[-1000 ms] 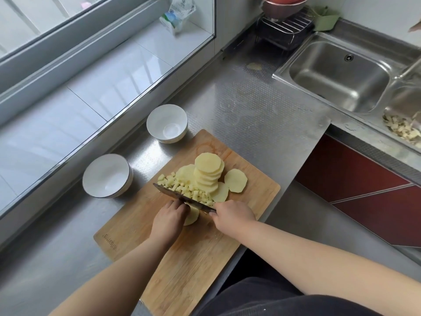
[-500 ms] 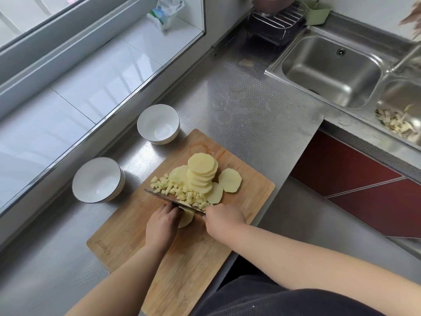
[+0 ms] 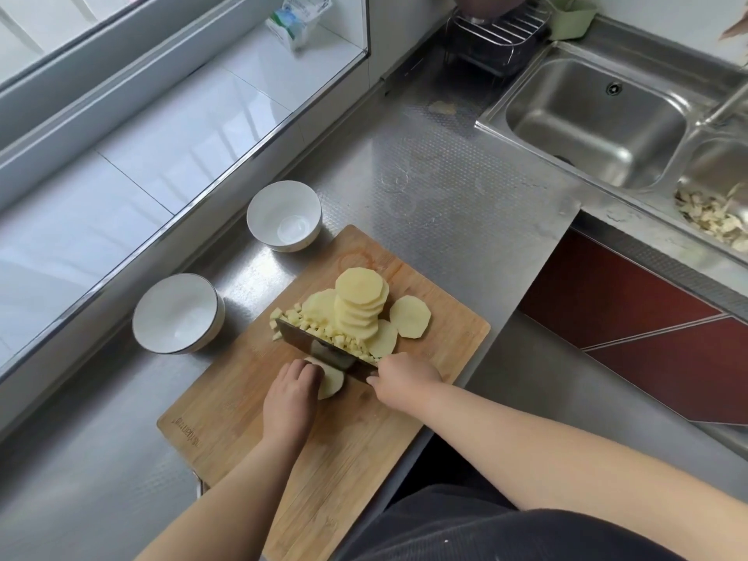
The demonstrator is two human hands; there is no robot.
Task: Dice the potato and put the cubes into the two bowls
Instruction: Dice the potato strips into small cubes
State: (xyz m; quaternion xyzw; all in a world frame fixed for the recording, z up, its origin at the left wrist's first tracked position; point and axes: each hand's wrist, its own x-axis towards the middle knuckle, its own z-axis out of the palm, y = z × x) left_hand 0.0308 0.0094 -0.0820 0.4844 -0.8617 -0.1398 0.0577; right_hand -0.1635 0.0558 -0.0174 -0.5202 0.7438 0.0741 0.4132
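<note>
A wooden cutting board (image 3: 376,451) lies on the steel counter. On it stand a stack of potato slices (image 3: 360,305), one loose slice (image 3: 409,317) and a heap of small potato cubes (image 3: 319,332). My right hand (image 3: 404,378) grips the handle of a cleaver (image 3: 319,350), whose blade is tilted up above the board. My left hand (image 3: 291,392) presses curled fingers on a few potato slices (image 3: 331,381) just in front of the blade. Two white bowls, one near (image 3: 178,313) and one farther (image 3: 284,215), stand left of the board with nothing in them.
A double steel sink (image 3: 599,123) is at the upper right, with potato peelings (image 3: 716,218) in its right basin. A wire rack (image 3: 494,34) stands at the back. A glass window ledge runs along the left. The counter edge drops off right of the board.
The cleaver has lifted and tilted, showing more of its flat side. My left hand has slid back a little on the slices.
</note>
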